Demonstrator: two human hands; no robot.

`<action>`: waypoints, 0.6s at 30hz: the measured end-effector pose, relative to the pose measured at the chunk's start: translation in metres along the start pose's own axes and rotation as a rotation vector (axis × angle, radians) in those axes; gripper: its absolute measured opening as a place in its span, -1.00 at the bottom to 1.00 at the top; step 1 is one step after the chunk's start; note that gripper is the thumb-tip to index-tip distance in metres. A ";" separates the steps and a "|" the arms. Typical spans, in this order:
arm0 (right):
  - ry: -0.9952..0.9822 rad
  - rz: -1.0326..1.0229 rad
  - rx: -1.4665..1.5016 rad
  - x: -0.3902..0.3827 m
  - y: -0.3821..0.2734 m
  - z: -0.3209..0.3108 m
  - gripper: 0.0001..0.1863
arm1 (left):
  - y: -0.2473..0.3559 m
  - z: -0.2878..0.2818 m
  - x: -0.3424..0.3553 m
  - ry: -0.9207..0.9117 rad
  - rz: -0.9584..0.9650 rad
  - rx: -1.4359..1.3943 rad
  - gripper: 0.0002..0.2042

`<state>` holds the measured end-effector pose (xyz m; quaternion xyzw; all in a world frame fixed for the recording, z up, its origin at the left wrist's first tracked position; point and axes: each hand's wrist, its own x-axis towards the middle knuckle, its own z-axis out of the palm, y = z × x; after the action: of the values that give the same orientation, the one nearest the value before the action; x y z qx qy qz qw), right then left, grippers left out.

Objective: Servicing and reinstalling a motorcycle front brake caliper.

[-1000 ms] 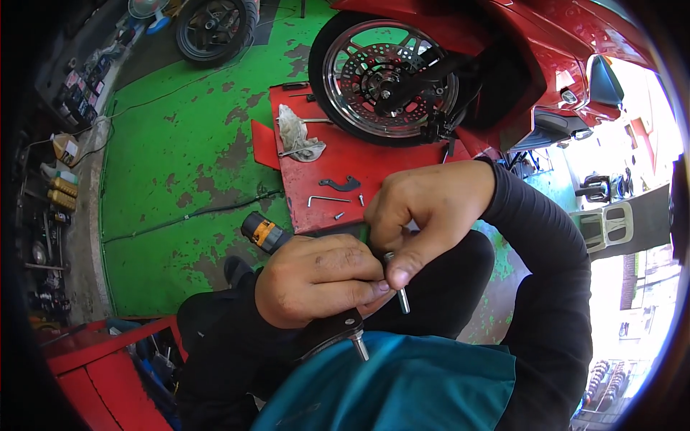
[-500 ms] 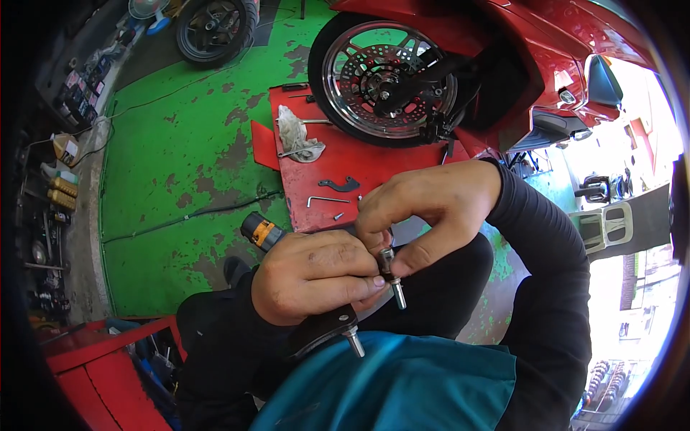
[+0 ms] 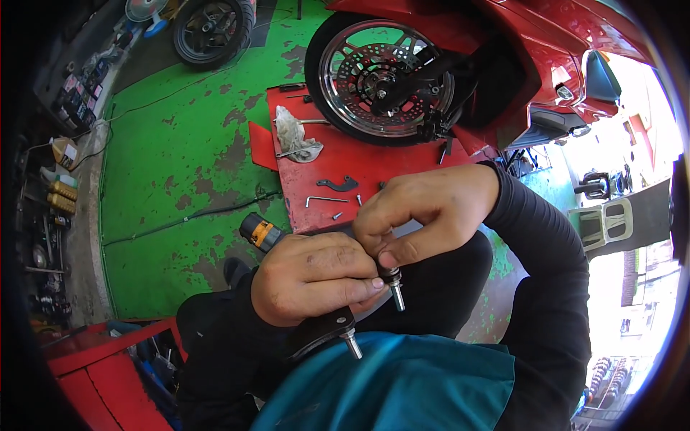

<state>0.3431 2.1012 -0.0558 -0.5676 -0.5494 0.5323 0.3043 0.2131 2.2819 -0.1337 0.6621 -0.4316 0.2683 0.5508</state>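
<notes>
My left hand [image 3: 313,276] is closed on a black metal bracket [image 3: 322,332], most of it hidden by the fingers and palm. A shiny bolt [image 3: 352,343] sticks down from its lower end. At the other end, by my left fingertips, a second bolt [image 3: 397,293] points down below a dark collar. My right hand [image 3: 435,208] is closed in a pinch, thumb and fingers at the top of that second bolt. The thumb covers what lies between them. Beyond my left knuckles shows a black cylinder with an orange band [image 3: 262,232]; whether I hold it cannot be told.
A red platform [image 3: 309,161] carries a dark curved lever [image 3: 338,184], a hex key [image 3: 325,199], small bolts [image 3: 337,215] and a grey rag [image 3: 293,136]. A red motorcycle's wheel [image 3: 384,79] stands on it. A red cabinet [image 3: 100,373] is at lower left, a loose wheel [image 3: 213,32] far off.
My right thumb has shifted left and up over the top of the bolt and now covers the metal part that showed there. My left hand keeps its grip on the bracket.
</notes>
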 end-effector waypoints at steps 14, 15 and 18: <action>0.047 -0.087 0.035 -0.004 0.005 0.010 -0.77 | 0.000 -0.004 0.000 -0.022 -0.027 0.031 -0.75; 0.054 -0.107 0.004 -0.003 0.006 0.011 -0.77 | 0.000 -0.004 0.000 -0.031 -0.032 0.035 -0.75; 0.070 -0.134 -0.033 -0.001 0.011 0.014 -0.77 | 0.000 -0.004 0.000 -0.030 -0.031 0.042 -0.76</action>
<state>0.3329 2.0946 -0.0689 -0.5529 -0.5837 0.4815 0.3488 0.2141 2.2854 -0.1327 0.6840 -0.4239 0.2586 0.5344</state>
